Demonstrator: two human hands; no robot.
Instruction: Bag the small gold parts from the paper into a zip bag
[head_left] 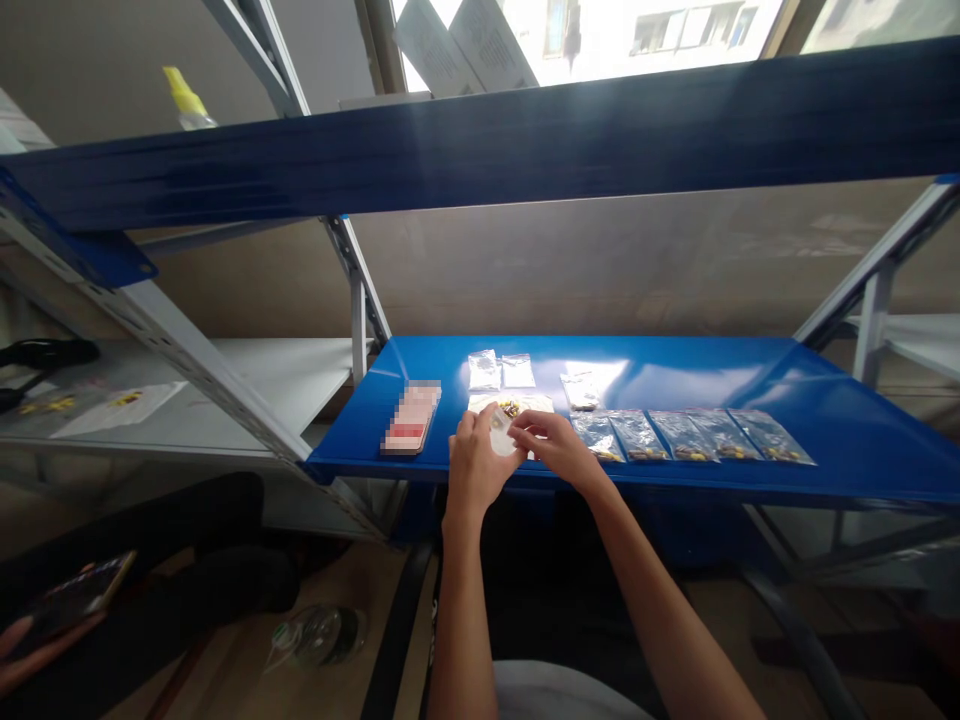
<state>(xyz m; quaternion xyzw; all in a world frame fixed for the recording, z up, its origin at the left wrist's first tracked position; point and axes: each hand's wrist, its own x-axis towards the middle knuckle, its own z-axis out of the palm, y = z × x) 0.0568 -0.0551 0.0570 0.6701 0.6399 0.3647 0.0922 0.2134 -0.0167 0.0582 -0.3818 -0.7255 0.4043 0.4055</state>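
Note:
My left hand (476,465) and my right hand (555,445) meet above the front edge of a blue metal shelf (675,370). Between their fingers is a small clear plastic bag (501,435), partly hidden by them. Behind my hands lies a flat bag of small yellow and brown parts (510,407). Two clear bags (484,370) (518,371) lie further back. To the right of my right hand runs a row of several sealed bags with yellow parts (682,436). A pink-and-white package (411,417), blurred out, lies left of my left hand.
Grey steel uprights and a dark blue crossbeam (480,150) frame the shelf. A lower grey shelf (225,390) at the left holds papers. At the lower left, another person's hand (22,650) holds a phone (75,600). A crumpled plastic bottle (319,637) lies on the floor.

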